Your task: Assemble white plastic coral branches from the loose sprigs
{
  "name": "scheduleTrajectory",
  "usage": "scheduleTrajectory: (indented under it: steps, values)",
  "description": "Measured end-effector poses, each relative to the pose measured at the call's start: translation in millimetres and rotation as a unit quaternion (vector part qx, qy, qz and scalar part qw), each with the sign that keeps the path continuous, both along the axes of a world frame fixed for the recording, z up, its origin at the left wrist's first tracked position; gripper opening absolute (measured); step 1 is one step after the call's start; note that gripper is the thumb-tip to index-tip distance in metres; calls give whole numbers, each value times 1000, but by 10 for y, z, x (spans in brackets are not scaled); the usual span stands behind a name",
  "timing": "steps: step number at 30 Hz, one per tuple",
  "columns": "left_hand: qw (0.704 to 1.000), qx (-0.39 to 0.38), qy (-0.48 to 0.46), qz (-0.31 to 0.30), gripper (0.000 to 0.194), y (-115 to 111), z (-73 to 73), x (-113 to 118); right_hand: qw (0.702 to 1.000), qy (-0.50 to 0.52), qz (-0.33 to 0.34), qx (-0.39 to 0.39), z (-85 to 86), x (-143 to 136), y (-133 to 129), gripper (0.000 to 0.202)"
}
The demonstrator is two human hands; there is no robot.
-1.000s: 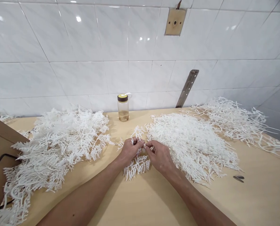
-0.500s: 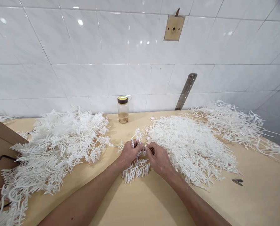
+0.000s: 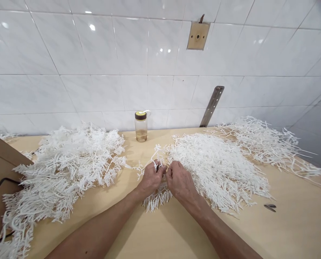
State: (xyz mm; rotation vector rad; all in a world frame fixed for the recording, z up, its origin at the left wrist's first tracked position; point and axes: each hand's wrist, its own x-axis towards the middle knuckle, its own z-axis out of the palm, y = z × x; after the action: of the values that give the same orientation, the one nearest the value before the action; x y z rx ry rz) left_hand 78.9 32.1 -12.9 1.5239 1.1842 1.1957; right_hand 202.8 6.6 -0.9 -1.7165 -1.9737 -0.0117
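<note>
My left hand (image 3: 150, 179) is closed, thumb against fingers, on a white branched plastic sprig (image 3: 157, 151). Thin twigs of it stick up past the fingers, and others trail left toward the big pile. Close beside it, my right hand (image 3: 181, 181) is closed with its fingertips at the left thumb; what lies between those fingers is hidden by the knuckles. Under both hands, a small fringed white clump (image 3: 158, 201) shows partly, just above or on the wooden table (image 3: 155, 237).
Piles of white branched pieces lie at the left (image 3: 76, 158), right (image 3: 216, 169) and far right (image 3: 268, 144). A bottle (image 3: 141, 131) stands by the tiled wall. Small dark snips (image 3: 270, 207) rest at right. A metal bracket (image 3: 212, 106) leans there, and a brown box (image 3: 4, 165) borders the left.
My right hand has turned, its back now facing up and fingers curled tighter. The fringed clump is more covered by the hands. The view has shifted slightly.
</note>
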Motion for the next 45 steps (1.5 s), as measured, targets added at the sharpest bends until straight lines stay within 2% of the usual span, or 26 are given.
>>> scheduleTrajectory:
  steps: [5, 7, 9, 11, 15, 19, 22, 25, 27, 28, 30, 32, 34, 37, 45]
  values:
    - [999, -9, -29, -10, 22, -42, 30, 8, 1000, -15, 11, 18, 72, 30, 1, 14]
    - [999, -5, -34, -1, 23, -68, 51, -5, 1000, 6, -21, 10, 123, 137, 41, 16]
    - [999, -8, -42, 9, 26, -86, 71, -24, 995, 48, -87, 20, 194, 318, 90, 18]
    - [998, -26, -59, 8, 30, -90, 88, -41, 982, 111, -122, 92, 266, 536, 131, 12]
    - [993, -86, -86, -9, 31, -70, 114, -58, 941, 188, -189, 208, 322, 916, 182, 18]
    - [988, -126, -93, -16, 32, -54, 135, -63, 924, 186, -237, 235, 273, 1170, 233, 13]
    - [986, -140, -92, -20, 34, -56, 144, -65, 927, 152, -227, 256, 264, 1239, 243, 15]
    - [986, -135, -97, -20, 35, -57, 142, -66, 932, 165, -169, 274, 292, 1082, 189, 20]
    - [986, -133, -100, -23, 36, -55, 137, -68, 945, 216, -87, 230, 297, 853, 127, 21]
    - [985, -133, -104, -25, 36, -54, 134, -69, 953, 239, -44, 183, 288, 721, 94, 23]
    - [984, -136, -113, -25, 37, -48, 130, -71, 967, 248, 40, 41, 245, 472, 37, 28]
    - [982, -144, -122, -20, 38, -40, 125, -70, 969, 229, 80, -43, 180, 293, 4, 30]
    - [980, -149, -128, -16, 38, -29, 118, -69, 967, 220, 97, -84, 119, 205, -5, 29]
    - [979, -148, -137, -18, 38, -11, 104, -68, 961, 243, 91, -100, 76, 192, 1, 27]
    - [978, -153, -140, -14, 38, 3, 72, -72, 956, 264, 72, -106, 114, 225, 0, 24]
